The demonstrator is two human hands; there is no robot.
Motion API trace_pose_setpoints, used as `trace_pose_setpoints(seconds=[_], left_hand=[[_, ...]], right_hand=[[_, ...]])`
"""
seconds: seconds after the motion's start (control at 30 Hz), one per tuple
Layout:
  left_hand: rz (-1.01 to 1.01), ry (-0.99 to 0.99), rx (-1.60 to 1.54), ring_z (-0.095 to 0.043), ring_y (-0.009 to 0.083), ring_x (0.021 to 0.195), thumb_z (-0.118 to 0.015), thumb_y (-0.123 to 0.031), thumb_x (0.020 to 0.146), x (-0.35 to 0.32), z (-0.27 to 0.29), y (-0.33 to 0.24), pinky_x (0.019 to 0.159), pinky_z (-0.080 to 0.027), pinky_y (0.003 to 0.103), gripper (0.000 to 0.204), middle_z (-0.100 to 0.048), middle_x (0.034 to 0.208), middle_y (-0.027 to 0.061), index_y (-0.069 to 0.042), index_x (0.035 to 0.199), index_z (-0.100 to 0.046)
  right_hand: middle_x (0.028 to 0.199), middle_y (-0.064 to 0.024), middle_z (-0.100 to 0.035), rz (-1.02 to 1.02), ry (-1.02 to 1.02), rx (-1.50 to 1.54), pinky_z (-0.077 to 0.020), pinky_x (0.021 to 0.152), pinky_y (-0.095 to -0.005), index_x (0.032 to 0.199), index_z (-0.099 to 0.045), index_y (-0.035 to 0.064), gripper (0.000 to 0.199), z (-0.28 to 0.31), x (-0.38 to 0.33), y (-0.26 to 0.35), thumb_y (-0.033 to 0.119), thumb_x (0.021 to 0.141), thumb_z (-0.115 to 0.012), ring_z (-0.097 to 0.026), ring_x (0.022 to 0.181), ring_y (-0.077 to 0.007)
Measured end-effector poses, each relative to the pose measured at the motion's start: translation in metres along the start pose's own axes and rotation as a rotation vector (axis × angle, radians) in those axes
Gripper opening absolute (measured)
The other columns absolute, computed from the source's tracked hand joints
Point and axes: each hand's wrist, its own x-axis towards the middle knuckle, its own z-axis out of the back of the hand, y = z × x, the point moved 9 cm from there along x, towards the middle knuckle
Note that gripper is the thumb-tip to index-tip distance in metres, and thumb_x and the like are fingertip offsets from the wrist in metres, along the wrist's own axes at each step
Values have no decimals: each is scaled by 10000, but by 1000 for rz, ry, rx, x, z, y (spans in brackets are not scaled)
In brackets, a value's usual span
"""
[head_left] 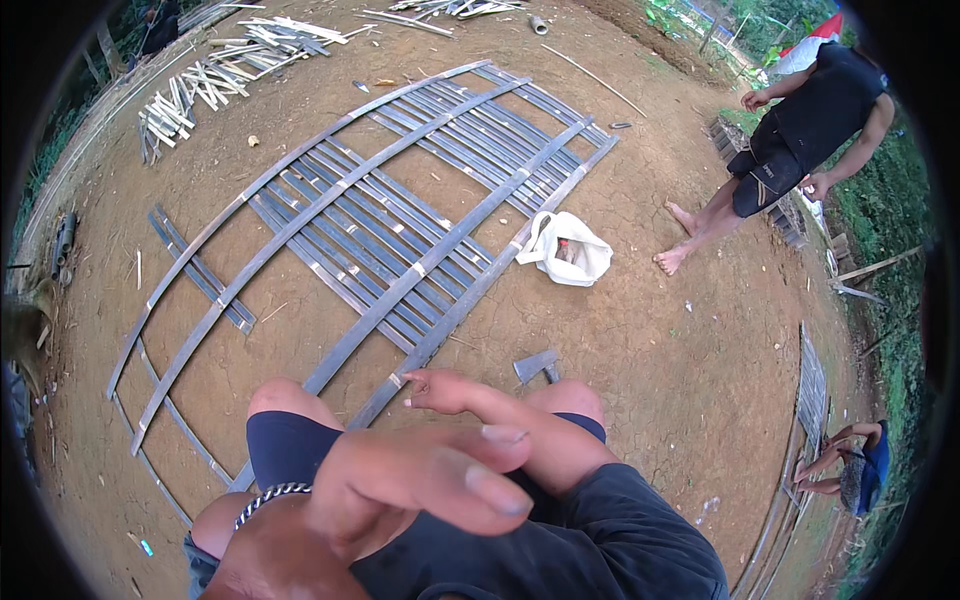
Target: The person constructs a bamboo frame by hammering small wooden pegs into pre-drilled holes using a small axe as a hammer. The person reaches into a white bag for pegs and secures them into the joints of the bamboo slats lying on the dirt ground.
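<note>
My left hand (420, 485), a chain bracelet (268, 500) at its wrist, is raised large and close in the lower middle. Two fingertips show side by side, nothing visible between them; the other fingers are hidden. Beyond it, my right hand (440, 391) reaches left between my knees, index finger and thumb apart, holding nothing. Its index fingertip is at the near right rail of a bamboo lattice frame (418, 270); whether it touches cannot be told. The frame lies on the ground, long curved-looking rails crossed by many dark slats. A hatchet (535, 366) lies beside my right knee.
A white bag (578, 250) stands right of the frame. A barefoot person (800, 130) in black stands beyond it; another person (855, 470) bends over bamboo strips (811, 390) at far right. Split bamboo pieces (215, 80) are heaped far left. Loose slats (200, 265) lie left.
</note>
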Motion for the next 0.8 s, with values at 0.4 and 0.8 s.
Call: trace_pose_setpoints(seconds=[0.4,0.8], left_hand=[[-105,-399,224,-321,485,1412,-299,-834,908,1,8,-44,1136,-258,703,871,-450,1363,306,-70,1086,-677],[1329,-998,1374,-294,453,1455,-753,-408,829,-405,73,9,1205,-235,510,853,-315,1562,290,38,1463,-399]], right_hand=[[924,-121,-733,59,-13,15,-536,796,-379,1470,-481,63,735,3,7,-3,383,863,-744,-694,871,-255],[1300,-176,-653,57,1,36,-496,978,-375,1526,-428,143,756,21,-25,30,498,910,-685,-647,1170,-314]])
